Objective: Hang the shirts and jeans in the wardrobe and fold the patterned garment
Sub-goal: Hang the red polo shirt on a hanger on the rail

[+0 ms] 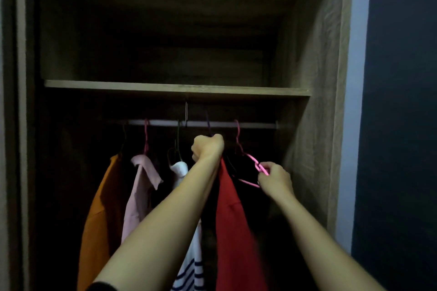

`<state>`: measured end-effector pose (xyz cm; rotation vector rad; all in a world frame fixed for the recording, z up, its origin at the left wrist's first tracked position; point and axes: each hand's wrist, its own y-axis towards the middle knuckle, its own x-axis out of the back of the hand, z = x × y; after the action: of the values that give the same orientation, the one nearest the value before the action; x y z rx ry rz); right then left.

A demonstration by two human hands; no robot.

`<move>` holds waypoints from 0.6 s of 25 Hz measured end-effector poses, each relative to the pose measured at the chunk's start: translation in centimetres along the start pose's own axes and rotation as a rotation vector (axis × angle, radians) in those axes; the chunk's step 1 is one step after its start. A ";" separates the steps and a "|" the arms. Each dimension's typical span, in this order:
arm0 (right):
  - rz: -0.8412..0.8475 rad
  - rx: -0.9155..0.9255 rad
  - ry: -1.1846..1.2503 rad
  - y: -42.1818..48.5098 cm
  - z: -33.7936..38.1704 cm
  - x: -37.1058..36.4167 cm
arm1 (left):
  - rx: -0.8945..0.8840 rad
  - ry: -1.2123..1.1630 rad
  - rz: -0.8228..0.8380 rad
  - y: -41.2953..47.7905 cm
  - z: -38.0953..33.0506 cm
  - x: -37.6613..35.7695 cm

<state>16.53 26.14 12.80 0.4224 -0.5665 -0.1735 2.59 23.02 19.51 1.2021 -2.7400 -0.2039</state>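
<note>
Inside the dark wardrobe a metal rail (255, 125) runs under a wooden shelf (165, 88). My left hand (208, 147) grips the neck of a dark hanger whose hook rises to the rail; a red shirt (234, 231) hangs from it. My right hand (275, 178) pinches the shoulder end of a pink hanger (250, 160) hooked on the rail at the right. An orange shirt (101, 220), a pale pink shirt (140, 196) and a white shirt with navy stripes (189, 264) hang to the left.
The wardrobe's right side wall (314, 125) stands close to my right hand. A blue wall (399, 125) lies beyond it. The left door frame (21, 125) bounds the opening. The compartment above the shelf is dark.
</note>
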 end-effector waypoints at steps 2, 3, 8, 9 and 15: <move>-0.048 -0.004 0.103 -0.7 -0.3 -0.6 | -0.009 0.048 -0.026 1.1 -0.7 -0.7; -0.064 0.002 0.132 -0.9 -0.4 -0.9 | -0.014 0.078 -0.037 1.6 -0.8 -0.9; -0.080 0.052 0.127 -1.3 -0.7 -1.2 | -0.039 0.205 -0.077 3.6 1.2 -2.1; -0.078 0.055 0.119 -1.3 -0.8 -1.2 | -0.032 0.230 -0.077 3.6 2.1 -2.5; -0.042 0.063 0.075 -1.4 -1.2 -1.6 | -0.019 0.288 -0.072 4.1 4.0 -3.2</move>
<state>15.81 25.74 10.47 0.5000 -0.4904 -0.1801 1.04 28.34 16.04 1.2206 -2.4459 -0.0581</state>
